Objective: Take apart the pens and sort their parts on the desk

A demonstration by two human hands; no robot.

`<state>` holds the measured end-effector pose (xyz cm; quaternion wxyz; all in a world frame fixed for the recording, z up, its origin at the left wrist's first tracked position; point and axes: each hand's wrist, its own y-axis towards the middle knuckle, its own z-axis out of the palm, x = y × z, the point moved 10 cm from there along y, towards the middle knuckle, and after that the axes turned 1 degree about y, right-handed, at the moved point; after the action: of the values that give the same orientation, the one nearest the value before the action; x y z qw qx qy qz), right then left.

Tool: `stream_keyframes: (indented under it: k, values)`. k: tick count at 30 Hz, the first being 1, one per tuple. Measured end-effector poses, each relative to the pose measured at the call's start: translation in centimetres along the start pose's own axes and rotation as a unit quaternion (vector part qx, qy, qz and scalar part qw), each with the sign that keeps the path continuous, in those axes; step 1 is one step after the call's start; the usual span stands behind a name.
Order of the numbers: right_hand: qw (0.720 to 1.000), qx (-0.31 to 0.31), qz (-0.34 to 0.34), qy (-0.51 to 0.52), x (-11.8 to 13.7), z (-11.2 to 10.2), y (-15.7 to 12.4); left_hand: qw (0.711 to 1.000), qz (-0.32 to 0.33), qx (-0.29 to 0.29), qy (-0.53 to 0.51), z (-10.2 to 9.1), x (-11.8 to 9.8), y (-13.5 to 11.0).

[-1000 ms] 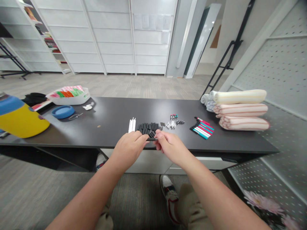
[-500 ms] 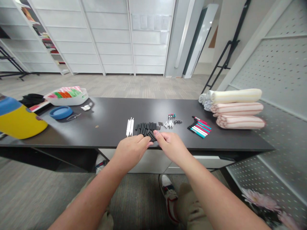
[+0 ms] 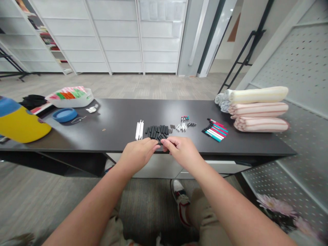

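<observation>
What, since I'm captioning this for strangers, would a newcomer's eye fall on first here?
Probably the big yellow and blue object at the left end of the dark desk, the boldest block of colour in view. Next come the rolled cloths stacked at the right end. In the middle, the left hand and right hand come close together at the near edge, beside short black tubes.
</observation>
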<state>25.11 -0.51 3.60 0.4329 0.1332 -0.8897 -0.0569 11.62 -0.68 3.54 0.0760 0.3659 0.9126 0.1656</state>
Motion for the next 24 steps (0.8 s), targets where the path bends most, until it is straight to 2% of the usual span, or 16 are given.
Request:
stream_keyframes:
  k: [6,12,19,24]
  values:
    - [0.998,0.027,0.047,0.042,-1.1,0.0,0.1,1.000,-0.002,0.017,0.000,0.0,0.2,0.1]
    - [0.992,0.036,0.042,0.111,-1.5,0.3,0.1,1.000,0.001,0.020,-0.006,0.1,0.2,0.1]
    - [0.992,0.039,0.044,0.109,-1.4,0.2,0.1,1.000,0.011,0.017,0.001,0.2,0.1,0.0]
    - [0.996,0.034,0.073,0.034,-1.8,0.0,0.0,1.000,0.004,0.016,0.001,0.2,0.2,0.1]
